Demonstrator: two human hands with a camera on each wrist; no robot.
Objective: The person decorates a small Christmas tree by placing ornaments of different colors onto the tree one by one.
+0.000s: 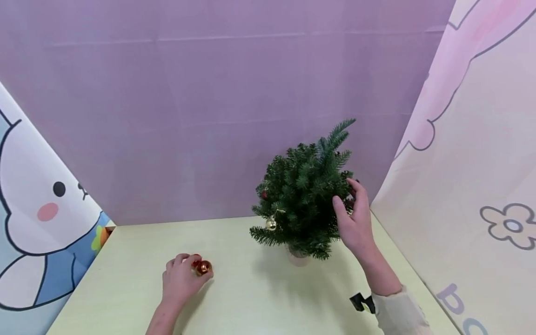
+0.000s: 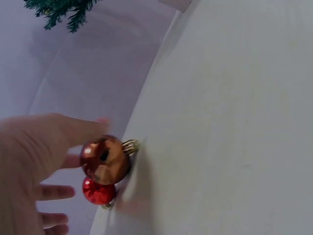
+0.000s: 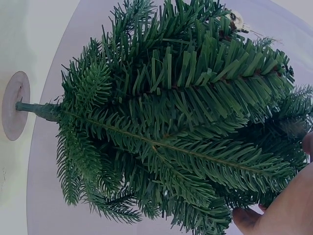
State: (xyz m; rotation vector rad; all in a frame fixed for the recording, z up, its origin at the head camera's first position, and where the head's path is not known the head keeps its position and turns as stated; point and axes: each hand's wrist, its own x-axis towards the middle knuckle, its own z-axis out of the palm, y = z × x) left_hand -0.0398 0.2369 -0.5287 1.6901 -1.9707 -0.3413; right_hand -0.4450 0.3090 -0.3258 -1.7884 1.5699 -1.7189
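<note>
On the pale table, my left hand (image 1: 182,279) curls its thumb and forefinger about a shiny copper-coloured bauble (image 1: 204,268) with a gold cap. Beside that bauble sits a smaller red bauble (image 2: 99,191), partly covered by the fingers in the head view. To the right stands a small artificial Christmas tree (image 1: 305,190) on a round base (image 1: 298,258). At its right side my right hand (image 1: 356,221) reaches to the branches, thumb and fingers apart. Something dark red shows between them, largely hidden. A gold bauble (image 1: 271,224) and a red bauble (image 1: 264,194) hang on the tree's left side.
Behind the table (image 1: 234,307) hangs a purple cloth (image 1: 209,116). Printed panels close in both sides, a cartoon figure (image 1: 33,209) on the left and a flower (image 1: 512,225) on the right. A black piece (image 1: 361,302) sits at the right cuff.
</note>
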